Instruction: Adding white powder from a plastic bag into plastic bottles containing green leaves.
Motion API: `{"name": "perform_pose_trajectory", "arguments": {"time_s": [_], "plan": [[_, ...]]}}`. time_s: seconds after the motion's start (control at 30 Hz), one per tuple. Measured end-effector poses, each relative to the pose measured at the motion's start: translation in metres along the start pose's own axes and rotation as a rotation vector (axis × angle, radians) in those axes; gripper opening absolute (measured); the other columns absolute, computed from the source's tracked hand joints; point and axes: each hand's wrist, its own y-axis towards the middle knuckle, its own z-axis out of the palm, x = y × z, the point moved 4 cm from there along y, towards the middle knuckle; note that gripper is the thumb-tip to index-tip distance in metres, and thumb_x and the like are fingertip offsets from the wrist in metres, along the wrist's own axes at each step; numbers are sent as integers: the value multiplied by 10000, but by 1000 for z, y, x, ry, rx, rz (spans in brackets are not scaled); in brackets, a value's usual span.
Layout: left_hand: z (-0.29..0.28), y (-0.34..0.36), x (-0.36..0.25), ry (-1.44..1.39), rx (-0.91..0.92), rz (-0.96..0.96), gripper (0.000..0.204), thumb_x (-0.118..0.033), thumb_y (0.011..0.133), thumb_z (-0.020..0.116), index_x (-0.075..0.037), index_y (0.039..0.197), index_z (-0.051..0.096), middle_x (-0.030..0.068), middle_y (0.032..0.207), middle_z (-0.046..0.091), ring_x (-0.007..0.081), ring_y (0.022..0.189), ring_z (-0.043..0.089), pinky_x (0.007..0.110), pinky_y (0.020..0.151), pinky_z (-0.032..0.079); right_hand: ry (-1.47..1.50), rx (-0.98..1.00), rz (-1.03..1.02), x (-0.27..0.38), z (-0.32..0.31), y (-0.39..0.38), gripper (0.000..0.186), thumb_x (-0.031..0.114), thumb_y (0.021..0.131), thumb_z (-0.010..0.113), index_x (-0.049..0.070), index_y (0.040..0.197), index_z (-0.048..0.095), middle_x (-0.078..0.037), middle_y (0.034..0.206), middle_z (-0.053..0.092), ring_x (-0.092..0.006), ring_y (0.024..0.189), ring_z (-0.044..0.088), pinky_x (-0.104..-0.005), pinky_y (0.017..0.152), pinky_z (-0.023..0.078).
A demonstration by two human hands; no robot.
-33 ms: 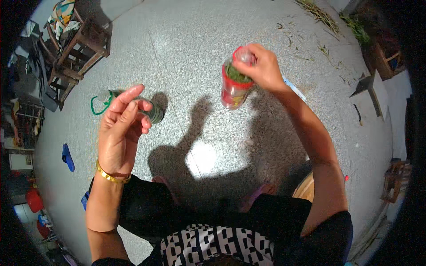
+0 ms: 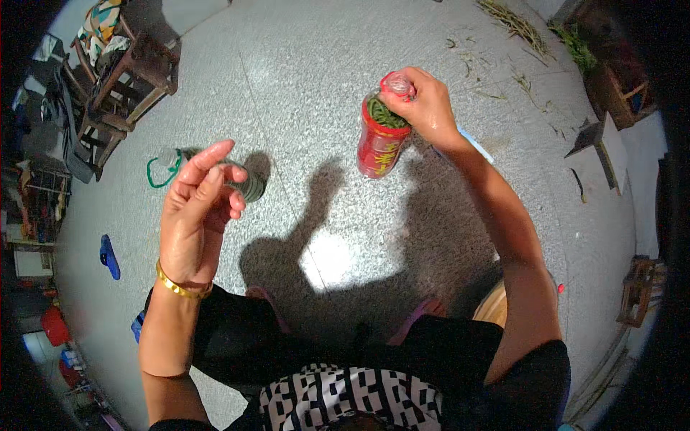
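Observation:
My right hand (image 2: 425,104) is closed around the neck of a clear plastic bottle with a red label (image 2: 381,149). Coiled green strands (image 2: 384,113) show through its upper part. The bottle is slightly tilted, and a clear, red-edged top sticks out past my fingers. My left hand (image 2: 198,205) is raised and holds nothing: its index finger is stretched out, its other fingers are loosely bent and apart. Behind those fingers, partly hidden, a clear bottle (image 2: 249,185) with green contents lies on the floor, a green ring (image 2: 159,174) at its neck end.
Wooden chairs (image 2: 118,86) with cloth on them stand at the far left, above a blue slipper (image 2: 109,256). Cut stalks (image 2: 517,27) lie at the far right, near an open cardboard box (image 2: 602,154). A round wooden rim (image 2: 492,305) shows beside my right leg.
The bottle in my right hand has turned a little, so its red label and the green strands show more plainly. My left hand is almost unmoved.

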Motion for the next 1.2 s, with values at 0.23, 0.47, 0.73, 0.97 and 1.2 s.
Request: {"name": "perform_pose_trajectory", "arguments": {"time_s": [0.23, 0.47, 0.73, 0.97, 1.2], "plan": [[7, -2, -2, -10, -34, -43, 293, -153, 831, 533, -21, 1092, 507, 48, 832, 573, 92, 597, 508, 183, 515, 411, 7, -41, 22, 2, 5, 3, 262, 250, 641, 666, 38, 770, 583, -129, 745, 582, -289, 690, 580, -363, 617, 458], [6, -5, -4, -13, -6, -63, 261, -164, 843, 527, -44, 1075, 522, 50, 824, 588, 85, 598, 534, 200, 547, 425, -58, -19, -214, 28, 11, -26, 258, 185, 604, 708, 66, 781, 564, -80, 739, 559, -212, 697, 549, -332, 670, 396], [9, -4, -6, -26, 15, -75, 268, -156, 846, 522, -40, 1087, 514, 62, 830, 584, 82, 609, 540, 196, 557, 435, -61, 77, -251, 48, 16, -48, 345, 247, 564, 735, 101, 795, 527, -60, 776, 538, -246, 785, 522, -356, 722, 356], [14, -5, -3, -23, 30, -75, 278, -165, 844, 526, -35, 1089, 512, 66, 829, 579, 93, 610, 542, 198, 552, 437, 199, 37, 48, -2, 19, -1, 268, 253, 623, 673, 53, 776, 580, -118, 737, 577, -279, 679, 582, -360, 608, 457], [11, -5, -4, -31, 22, -58, 273, -163, 846, 520, -36, 1088, 514, 62, 830, 576, 88, 602, 531, 200, 548, 430, 25, -34, 225, -28, 11, 29, 290, 270, 623, 676, 39, 779, 596, -119, 734, 610, -246, 657, 600, -334, 607, 469]]}}
